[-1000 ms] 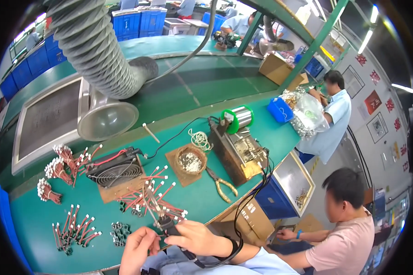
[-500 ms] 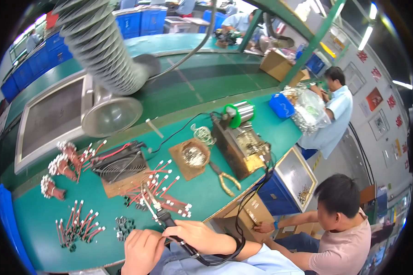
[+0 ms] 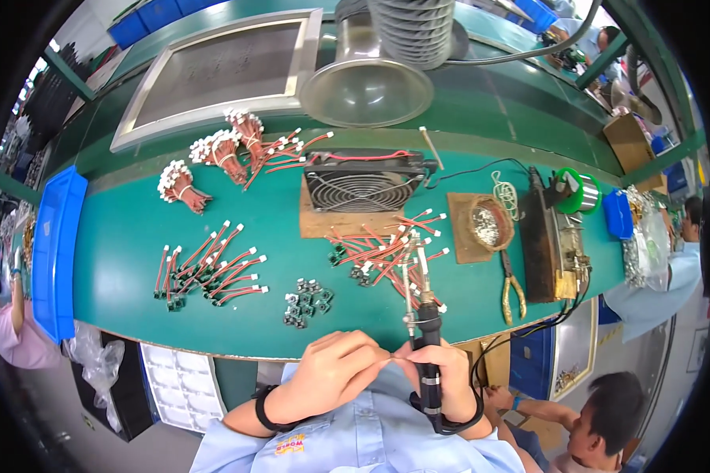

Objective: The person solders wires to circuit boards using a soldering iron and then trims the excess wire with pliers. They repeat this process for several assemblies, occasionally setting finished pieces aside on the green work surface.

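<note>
My right hand (image 3: 453, 377) is wrapped round the black handle of a soldering iron (image 3: 429, 335), whose metal tip and thin side tube point away over the bench. My left hand (image 3: 327, 377), with a black band at the wrist, is closed in a pinch. Its fingertips meet those of my right hand, and whatever small thing lies between them is too hidden to make out. Beyond the iron is a heap of red-and-black wire leads (image 3: 379, 251) with white plugs. Small black components (image 3: 308, 301) lie in front of my left hand, and more wired leads (image 3: 213, 272) spread to the left.
A black fan (image 3: 363, 188) stands behind the heap. Bundled leads (image 3: 221, 154) lie at the back left, near a blue bin (image 3: 55, 252). Rightward are a round dish (image 3: 491, 225), pliers (image 3: 514, 292), a solder spool (image 3: 582, 191) and a soldering unit (image 3: 556, 252). A co-worker (image 3: 599, 426) crouches at lower right.
The view has swung left and levelled, so the bench things sit farther right in it. My hands remain together, fingertips touching, and the iron now points more straight ahead.
</note>
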Demonstrator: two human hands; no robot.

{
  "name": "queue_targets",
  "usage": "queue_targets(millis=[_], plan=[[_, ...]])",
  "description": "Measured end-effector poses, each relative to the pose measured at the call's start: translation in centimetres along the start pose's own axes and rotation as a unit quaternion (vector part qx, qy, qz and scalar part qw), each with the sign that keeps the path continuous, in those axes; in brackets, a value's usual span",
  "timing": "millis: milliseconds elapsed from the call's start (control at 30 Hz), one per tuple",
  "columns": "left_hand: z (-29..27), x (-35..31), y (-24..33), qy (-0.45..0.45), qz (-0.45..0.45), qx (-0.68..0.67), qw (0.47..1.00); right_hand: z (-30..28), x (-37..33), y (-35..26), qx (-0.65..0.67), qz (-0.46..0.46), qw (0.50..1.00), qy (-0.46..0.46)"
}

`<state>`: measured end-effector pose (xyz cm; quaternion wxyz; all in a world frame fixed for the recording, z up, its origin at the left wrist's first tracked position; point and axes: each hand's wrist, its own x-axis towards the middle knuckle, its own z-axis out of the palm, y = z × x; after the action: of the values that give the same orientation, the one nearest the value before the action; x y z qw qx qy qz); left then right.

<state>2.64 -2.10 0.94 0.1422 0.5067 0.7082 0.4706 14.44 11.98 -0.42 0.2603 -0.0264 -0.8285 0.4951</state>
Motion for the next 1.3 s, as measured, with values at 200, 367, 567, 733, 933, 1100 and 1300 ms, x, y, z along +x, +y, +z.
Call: queue_targets(millis=[200,367,567,733,933,1100,1300], plan=[[0.7,-0.1,-0.6,0.016,0.012,-0.008,1.0,0.1,-0.1,0.1,0.015,0.039,0.999,0.018],[-0.3,0.1,-0.9,0.009,0.001,0.077,0.997,-0.4,-0.9,0.5,-0.036,0.071,0.995,0.067],[-4.4,-3.0,-2.2,0.119,-0.299,0.207,0.924,-1.2,-1.5,1.5,-0.036,0.113,0.982,0.15],[-2.3,-2.3,-2.6,0.111,-0.257,0.227,0.933,-0.7,-1.2,1.2,-0.012,0.095,0.988,0.121],[-0.9,-1.2,-2.0,0.109,-0.162,0.068,0.978,-0.8,-1.9,1.0,-0.022,0.106,0.988,0.115],[0.1,-1.7,-1.8,0.161,-0.234,-0.274,0.919,-1.1,-1.1,1.5,0.243,0.147,0.958,0.05],[0.4,-1.6,-2.0,0.137,-0.207,-0.218,0.944,0.8,0.5,1.4,0.089,-0.01,0.983,0.157]])
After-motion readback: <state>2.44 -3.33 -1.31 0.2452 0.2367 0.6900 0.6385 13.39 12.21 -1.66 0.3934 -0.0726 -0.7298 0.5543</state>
